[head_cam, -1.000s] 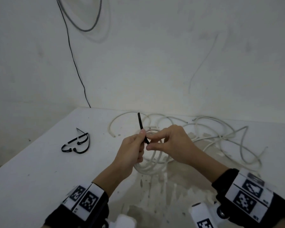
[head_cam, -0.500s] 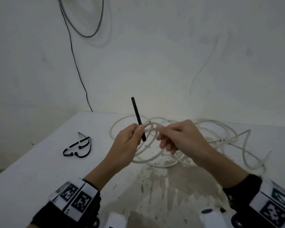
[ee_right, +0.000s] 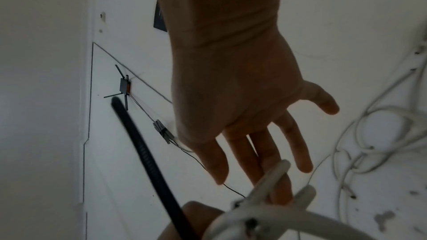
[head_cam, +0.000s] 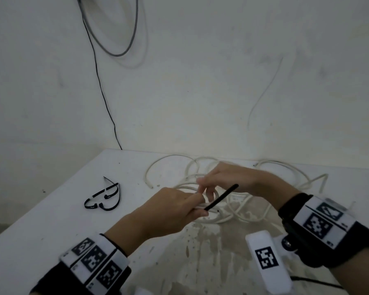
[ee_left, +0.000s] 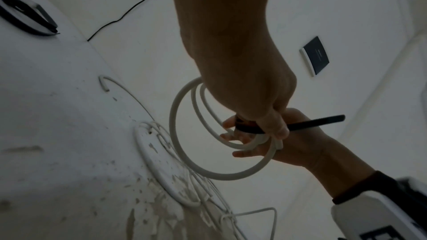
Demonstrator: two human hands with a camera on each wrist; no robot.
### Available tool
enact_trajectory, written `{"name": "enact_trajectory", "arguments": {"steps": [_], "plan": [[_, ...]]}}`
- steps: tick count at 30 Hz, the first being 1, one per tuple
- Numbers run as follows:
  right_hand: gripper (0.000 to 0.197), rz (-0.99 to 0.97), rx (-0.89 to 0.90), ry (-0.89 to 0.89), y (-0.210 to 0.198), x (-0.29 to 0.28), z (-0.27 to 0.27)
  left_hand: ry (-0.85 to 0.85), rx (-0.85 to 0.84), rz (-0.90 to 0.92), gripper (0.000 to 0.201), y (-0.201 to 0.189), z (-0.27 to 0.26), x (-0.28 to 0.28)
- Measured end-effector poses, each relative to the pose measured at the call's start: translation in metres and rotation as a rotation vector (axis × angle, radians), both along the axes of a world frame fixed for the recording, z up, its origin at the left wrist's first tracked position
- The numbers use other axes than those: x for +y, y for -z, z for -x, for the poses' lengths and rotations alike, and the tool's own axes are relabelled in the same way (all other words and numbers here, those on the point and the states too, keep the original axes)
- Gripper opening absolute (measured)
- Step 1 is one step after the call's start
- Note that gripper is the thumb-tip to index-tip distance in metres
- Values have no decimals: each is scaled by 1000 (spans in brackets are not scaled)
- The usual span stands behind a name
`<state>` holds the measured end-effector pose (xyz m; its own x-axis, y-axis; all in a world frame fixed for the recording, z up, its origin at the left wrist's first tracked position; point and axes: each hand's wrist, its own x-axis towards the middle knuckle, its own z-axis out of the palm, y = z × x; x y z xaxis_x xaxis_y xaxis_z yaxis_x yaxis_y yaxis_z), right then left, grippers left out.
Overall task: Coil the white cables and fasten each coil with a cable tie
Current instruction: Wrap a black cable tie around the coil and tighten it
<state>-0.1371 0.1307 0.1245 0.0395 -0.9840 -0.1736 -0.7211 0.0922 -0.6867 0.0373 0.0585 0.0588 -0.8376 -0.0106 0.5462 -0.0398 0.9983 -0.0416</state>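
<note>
Coil (ee_left: 215, 130) hangs in the left hand's (head_cam: 170, 211) grip — the tie (head_cam: 221, 197) has swung flat rightward, right hand (head_cam: 228, 179) spread, ready for wrapping.

bare table (head_cam: 51, 220) at left; spare ties (head_cam: 103, 199), loose cables (head_cam: 285, 177) lie beside.

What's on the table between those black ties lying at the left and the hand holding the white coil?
Only bare table lies between the spare ties and the left hand gripping the coil, as the head view shows.

Bare workroom, stained white table (head_cam: 51, 220), wall-mounted router (ee_right: 124, 87)
</note>
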Motion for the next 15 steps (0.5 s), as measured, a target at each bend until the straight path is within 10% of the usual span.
{"name": "enact_trajectory", "arguments": {"steps": [15], "plan": [[17, 432, -358, 226, 30, 4, -6, -162, 65, -311, 19, -9, 4, 2]]}}
